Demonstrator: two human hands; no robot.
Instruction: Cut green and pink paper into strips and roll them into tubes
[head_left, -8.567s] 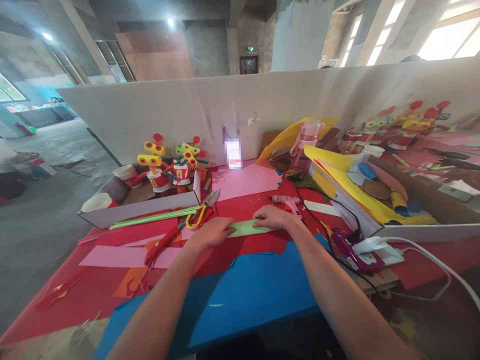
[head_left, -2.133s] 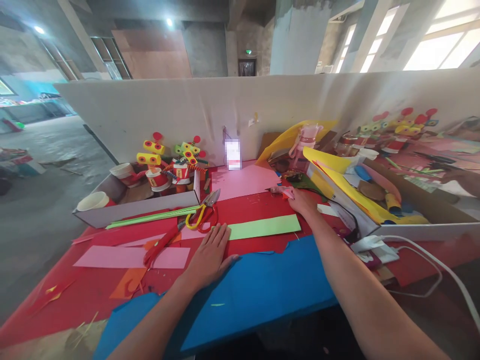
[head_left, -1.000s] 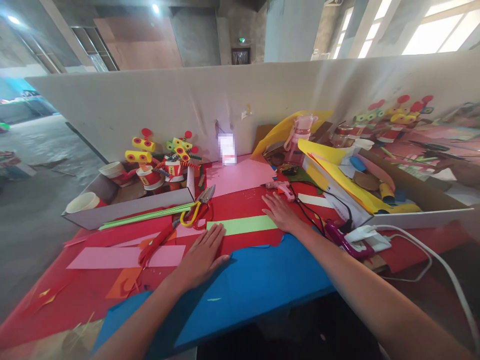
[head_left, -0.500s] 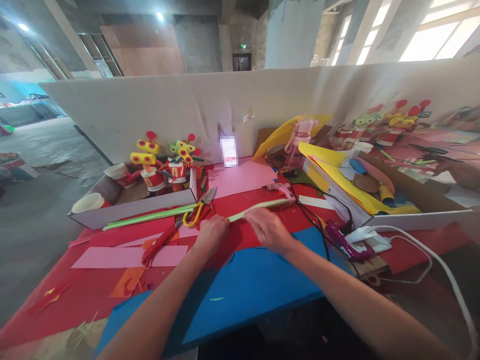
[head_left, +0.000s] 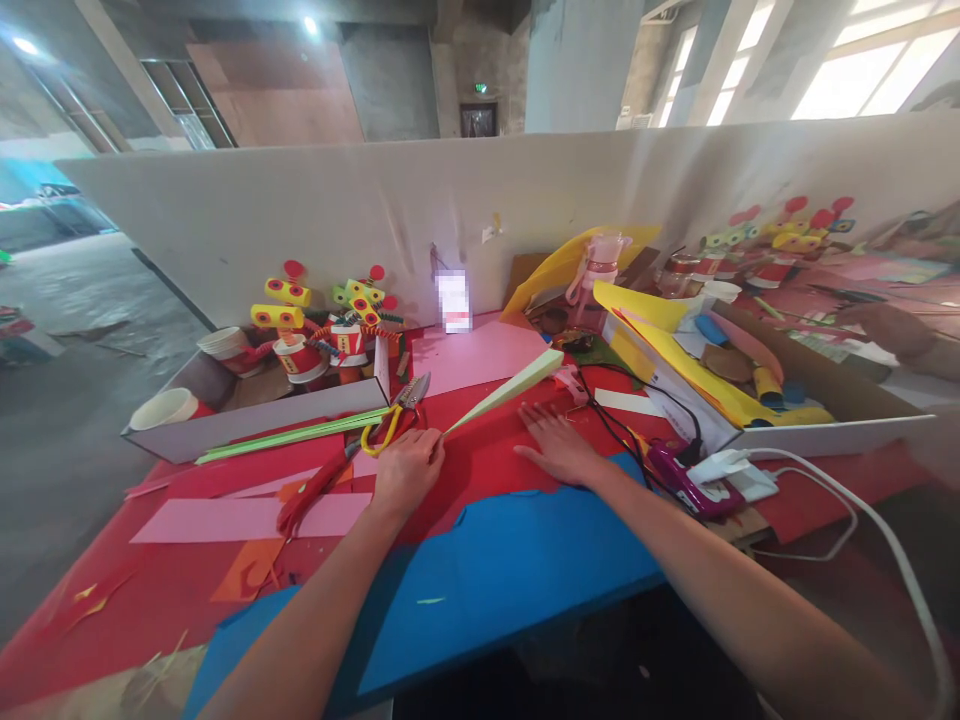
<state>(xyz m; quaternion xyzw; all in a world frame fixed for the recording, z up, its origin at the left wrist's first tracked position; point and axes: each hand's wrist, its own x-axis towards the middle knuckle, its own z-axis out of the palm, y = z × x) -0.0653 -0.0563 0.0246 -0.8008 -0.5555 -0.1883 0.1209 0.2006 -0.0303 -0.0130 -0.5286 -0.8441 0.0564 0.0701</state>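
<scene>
Between the fingers of my left hand (head_left: 409,468) is one end of a pale green paper strip (head_left: 510,388). Its free end rises to the right, over the red table cover and near the pink glue gun (head_left: 568,380). My right hand (head_left: 556,445) rests with fingers spread on the red surface, holding nothing. Just left of my left hand lie yellow-handled scissors (head_left: 382,432), and beyond them red-handled scissors (head_left: 311,495) on a pink paper strip (head_left: 187,520). Several narrow green strips (head_left: 292,435) are bunched beside the yellow-handled scissors.
At left, a white box (head_left: 262,420) holds paper cups and paper-cup robots (head_left: 300,355). A second box (head_left: 832,437) with craft scraps stands at right, near a purple power strip (head_left: 694,482) and its cords. A blue sheet (head_left: 510,580) covers the near edge. Someone's hand (head_left: 892,335) shows far right.
My right hand has let go of the green strip and now lies spread on the table. The strip's free end has lifted, while my left hand keeps the other end.
</scene>
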